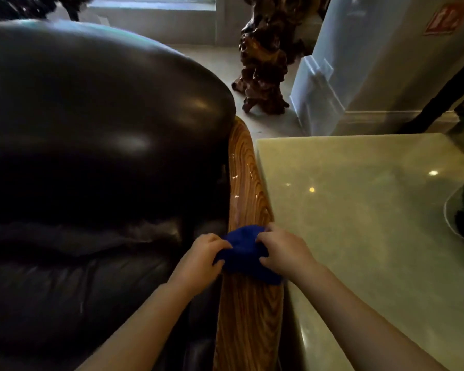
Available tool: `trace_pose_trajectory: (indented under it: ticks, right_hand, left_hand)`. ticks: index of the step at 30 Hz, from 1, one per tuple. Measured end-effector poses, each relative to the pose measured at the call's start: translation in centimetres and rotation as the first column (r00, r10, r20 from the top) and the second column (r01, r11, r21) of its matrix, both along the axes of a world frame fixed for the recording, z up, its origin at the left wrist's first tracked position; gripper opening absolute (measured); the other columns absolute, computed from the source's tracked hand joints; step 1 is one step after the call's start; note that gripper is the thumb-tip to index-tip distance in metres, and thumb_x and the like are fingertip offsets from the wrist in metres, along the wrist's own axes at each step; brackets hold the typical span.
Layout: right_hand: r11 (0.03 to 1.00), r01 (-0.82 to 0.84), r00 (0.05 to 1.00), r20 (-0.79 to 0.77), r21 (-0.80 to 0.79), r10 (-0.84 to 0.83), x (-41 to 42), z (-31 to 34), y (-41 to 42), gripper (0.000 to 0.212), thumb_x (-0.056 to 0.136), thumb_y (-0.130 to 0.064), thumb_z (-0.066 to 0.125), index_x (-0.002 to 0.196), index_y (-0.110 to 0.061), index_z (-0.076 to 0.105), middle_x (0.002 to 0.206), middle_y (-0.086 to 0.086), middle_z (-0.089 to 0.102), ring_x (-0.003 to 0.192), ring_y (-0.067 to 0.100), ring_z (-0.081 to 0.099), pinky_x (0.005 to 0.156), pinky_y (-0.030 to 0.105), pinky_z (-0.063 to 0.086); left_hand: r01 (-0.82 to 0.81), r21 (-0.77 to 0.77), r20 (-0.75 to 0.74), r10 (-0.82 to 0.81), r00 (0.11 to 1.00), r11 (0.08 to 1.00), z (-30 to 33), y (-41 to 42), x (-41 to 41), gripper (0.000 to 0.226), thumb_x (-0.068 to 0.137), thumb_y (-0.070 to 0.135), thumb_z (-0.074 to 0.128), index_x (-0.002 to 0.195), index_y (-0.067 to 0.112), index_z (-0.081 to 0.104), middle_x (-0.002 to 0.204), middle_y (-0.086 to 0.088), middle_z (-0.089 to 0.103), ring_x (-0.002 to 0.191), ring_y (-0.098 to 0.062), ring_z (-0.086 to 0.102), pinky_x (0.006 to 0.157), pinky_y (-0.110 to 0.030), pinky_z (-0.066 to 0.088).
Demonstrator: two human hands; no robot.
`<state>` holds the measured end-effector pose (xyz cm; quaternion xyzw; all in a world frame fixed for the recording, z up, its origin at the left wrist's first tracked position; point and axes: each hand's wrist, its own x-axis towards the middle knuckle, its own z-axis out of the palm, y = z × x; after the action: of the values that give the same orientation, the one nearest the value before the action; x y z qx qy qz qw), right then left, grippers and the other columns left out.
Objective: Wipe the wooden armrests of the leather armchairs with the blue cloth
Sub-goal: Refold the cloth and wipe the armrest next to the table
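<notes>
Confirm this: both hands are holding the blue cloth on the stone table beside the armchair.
Not quite. The head view shows the left hand and right hand holding the blue cloth on the wooden armrest of the armchair, not on the stone table, which stands beside it.

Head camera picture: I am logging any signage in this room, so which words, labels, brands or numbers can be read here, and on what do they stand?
Red rectangular sign with pale markings on the pale wall at upper right: too blurred and cropped to read.
Dark leather armchair, striped glossy wooden armrest, blue cloth, pale green stone tabletop: no text visible.
</notes>
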<state>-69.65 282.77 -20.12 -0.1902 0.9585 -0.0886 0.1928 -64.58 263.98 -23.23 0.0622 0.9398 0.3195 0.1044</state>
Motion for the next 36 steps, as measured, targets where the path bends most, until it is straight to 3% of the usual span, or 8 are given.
trace_pose_trajectory:
  ticks: [6,10,13,16,21,26,31,36]
  right_hand:
    - [0.887,0.311,0.864,-0.287,-0.341,-0.414,3.0,-5.2,0.8,0.048,0.087,-0.037,0.055,0.132,-0.020,0.047,0.139,0.008,0.045,0.129,0.023,0.038,0.101,0.036,0.037]
    - [0.885,0.305,0.847,-0.323,-0.352,-0.421,3.4,-6.6,-1.1,0.067,0.093,-0.045,0.040,0.146,-0.026,0.003,0.155,0.007,-0.003,0.144,0.025,-0.005,0.113,0.045,0.009]
    - [0.870,0.371,0.860,-0.233,-0.325,-0.454,3.1,-8.3,-1.6,0.073,0.091,-0.054,0.031,0.141,-0.029,-0.015,0.150,0.001,-0.020,0.140,0.017,-0.016,0.116,0.047,0.009]
    - [0.874,0.375,0.870,-0.207,-0.309,-0.447,2.7,-9.9,-2.0,0.077,0.088,-0.064,0.024,0.142,-0.026,-0.018,0.150,0.002,-0.020,0.139,0.015,-0.012,0.116,0.045,0.018]
    - [0.892,0.350,0.852,-0.298,-0.286,-0.430,0.6,-10.8,-2.7,0.082,0.085,-0.066,0.023,0.147,-0.018,-0.002,0.154,0.010,-0.003,0.141,0.025,0.012,0.108,0.042,0.027]
    - [0.898,0.319,0.857,-0.311,-0.304,-0.410,-2.0,-10.8,-2.7,0.081,0.086,-0.065,0.024,0.148,-0.017,0.002,0.155,0.010,0.001,0.139,0.028,0.024,0.104,0.041,0.034]
    - [0.882,0.309,0.876,-0.255,-0.356,-0.410,-5.8,-10.5,-3.0,0.075,0.087,-0.064,0.019,0.146,-0.024,-0.005,0.155,0.002,-0.009,0.142,0.024,0.019,0.105,0.043,0.040]
    - [0.882,0.261,0.871,-0.297,-0.394,-0.390,-5.2,-9.7,-2.4,0.063,0.090,-0.059,0.018,0.144,-0.038,-0.008,0.155,-0.001,-0.016,0.145,0.019,-0.006,0.112,0.054,0.014]
  left_hand:
    - [-0.384,0.326,0.099,0.372,0.923,0.864,-3.1,1.8,1.4,0.036,0.094,0.026,0.042,0.129,0.021,0.047,0.137,0.001,0.048,0.123,-0.007,0.043,0.109,-0.035,0.035]
    - [-0.603,0.274,0.205,0.567,0.798,0.749,-4.0,3.1,-0.1,0.059,0.095,0.041,0.029,0.145,0.022,0.004,0.157,0.002,0.000,0.143,-0.014,0.004,0.118,-0.043,0.012]
    - [-0.707,0.235,0.371,0.611,0.699,0.667,-5.4,5.3,-1.4,0.067,0.093,0.049,0.026,0.145,0.022,-0.005,0.157,-0.007,0.005,0.142,-0.025,0.017,0.114,-0.047,0.025]
    - [-0.715,0.227,0.392,0.610,0.689,0.662,-7.2,6.5,-2.4,0.068,0.091,0.052,0.026,0.144,0.023,-0.006,0.143,-0.011,0.040,0.117,-0.023,0.052,0.085,-0.031,0.049]
    - [-0.663,0.307,0.315,0.584,0.748,0.683,-8.6,6.1,-4.2,0.075,0.086,0.056,0.028,0.144,0.026,-0.009,0.130,-0.005,0.052,0.095,0.000,0.050,0.063,-0.009,0.036]
    - [-0.629,0.420,0.329,0.536,0.778,0.654,-8.8,5.5,-6.8,0.088,0.072,0.066,0.029,0.143,0.031,-0.009,0.146,-0.003,0.036,0.121,-0.007,0.042,0.078,-0.008,0.033]
    - [-0.557,0.526,0.297,0.475,0.828,0.642,-8.6,4.8,-10.5,0.072,0.089,0.049,0.034,0.143,0.033,-0.009,0.151,0.000,0.025,0.117,0.002,0.031,0.088,-0.010,0.030]
    - [-0.403,0.583,0.075,0.447,0.891,0.705,-8.0,4.6,-9.7,0.063,0.092,0.047,0.030,0.132,0.055,-0.018,0.146,0.025,-0.032,0.135,0.008,-0.015,0.111,-0.024,0.002]
